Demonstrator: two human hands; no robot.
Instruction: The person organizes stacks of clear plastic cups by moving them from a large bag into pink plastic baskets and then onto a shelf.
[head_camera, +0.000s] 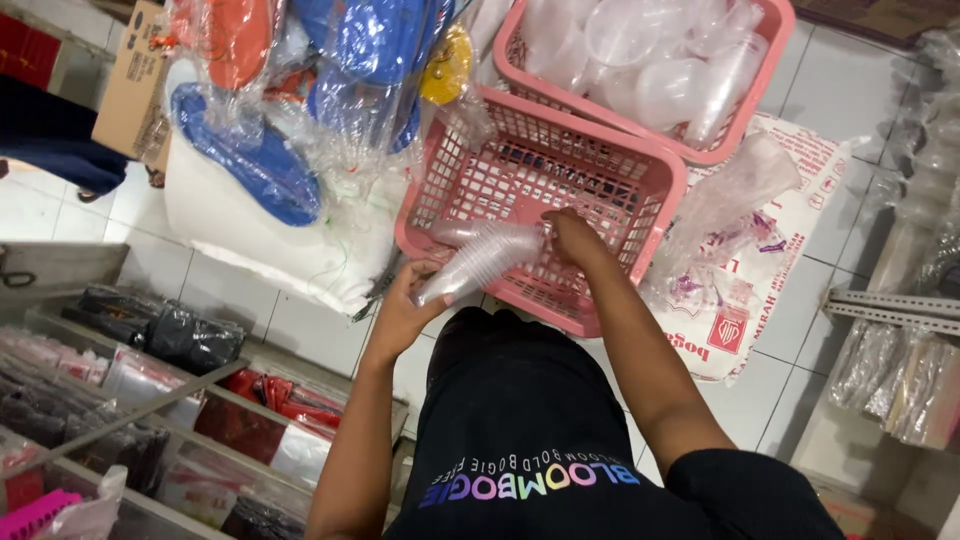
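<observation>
Here the left hand (405, 305) is closed around the lower end of a stack of clear plastic cups (478, 262), which lies slanted over the near rim of the empty pink basket (600, 185). The right hand (573, 235) grips the stack's upper end, fingers curled, just inside that basket. Behind the basket sits a second pink basket (745, 110) — full of clear plastic cups and lids — and left of it lie bagged blue and orange sandals (260, 150) on the tiled floor (800, 300).

Single head-worn view, looking steeply down over the person's own chest, close above both forearms, pink basket (540, 190) on tiled floor (300, 325) ahead, shelves at left edge
</observation>
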